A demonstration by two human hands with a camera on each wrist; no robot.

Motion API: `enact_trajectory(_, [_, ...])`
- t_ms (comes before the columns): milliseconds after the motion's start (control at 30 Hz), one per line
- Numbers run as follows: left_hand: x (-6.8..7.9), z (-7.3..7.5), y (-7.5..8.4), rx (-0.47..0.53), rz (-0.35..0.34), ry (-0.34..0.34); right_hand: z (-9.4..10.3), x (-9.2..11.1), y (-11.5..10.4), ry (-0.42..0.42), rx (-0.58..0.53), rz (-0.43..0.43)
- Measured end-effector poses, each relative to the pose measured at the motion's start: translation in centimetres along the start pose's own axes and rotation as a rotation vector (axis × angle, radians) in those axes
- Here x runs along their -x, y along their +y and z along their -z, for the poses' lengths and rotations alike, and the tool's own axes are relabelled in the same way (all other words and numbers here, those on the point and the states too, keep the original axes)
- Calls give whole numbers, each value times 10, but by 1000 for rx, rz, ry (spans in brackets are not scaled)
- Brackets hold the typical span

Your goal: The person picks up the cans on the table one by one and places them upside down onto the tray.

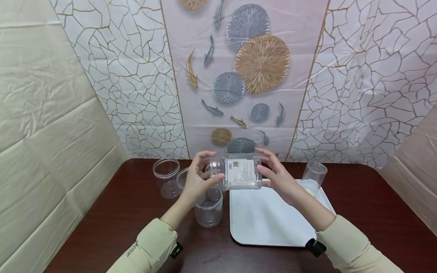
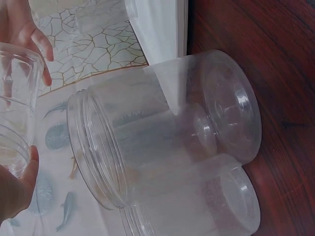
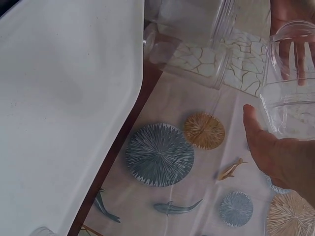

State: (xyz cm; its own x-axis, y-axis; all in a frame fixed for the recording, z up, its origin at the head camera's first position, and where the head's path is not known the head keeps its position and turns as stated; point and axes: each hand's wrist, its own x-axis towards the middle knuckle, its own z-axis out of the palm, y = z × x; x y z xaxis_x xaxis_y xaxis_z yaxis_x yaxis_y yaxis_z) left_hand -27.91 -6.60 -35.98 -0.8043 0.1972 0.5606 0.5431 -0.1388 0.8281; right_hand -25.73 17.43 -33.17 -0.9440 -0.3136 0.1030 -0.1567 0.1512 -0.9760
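- Labelled clear jar held up sideways, off the table, by the far left corner of the white tray.
- Left hand grips the jar's end away from the tray, thumb in front, fingers behind and above.
- Right hand grips the opposite end, on the tray side; thumb and fingers spread about it. Jar lies between the two palms.
- Left of the tray: a near jar just beside its edge, a far-left jar well out, and a third jar between, partly behind the left hand. All upright.
- At the tray's far right corner: a narrow jar, apparently standing on it; its base is hard to make out.
- Room: white floor shows across the tray's middle; dark wood runs along its near rim and out to its right.
- Head view gives the printed label; wrist views do not show the print.
- Left wrist view gives the threaded rims of jars beside the tray; right wrist view gives small dark specks on the tray floor.
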Motion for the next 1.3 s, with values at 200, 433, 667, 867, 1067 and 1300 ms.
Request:
enact_trajectory(200, [-1, -3, 1, 49, -19, -16, 0, 2, -2, -7, 14, 14])
enact_trajectory(433, [-2, -9, 2, 70, -32, -28, 0, 3, -4, -20, -7, 26])
enact_trajectory(667, [-2, -11, 1, 68, -54, -40, -1, 5, -2, 3, -30, 35])
enact_trajectory(867, [-3, -10, 3, 70, -50, -65, -1, 4, -2, 20, -31, 54])
enact_trajectory(1067, [-3, -10, 6, 59, -56, -90, 1, 4, -3, 14, -63, 61])
enact_trajectory(1300, [-1, -6, 6, 2, -29, -96, 1, 5, -5, 0, -65, 65])
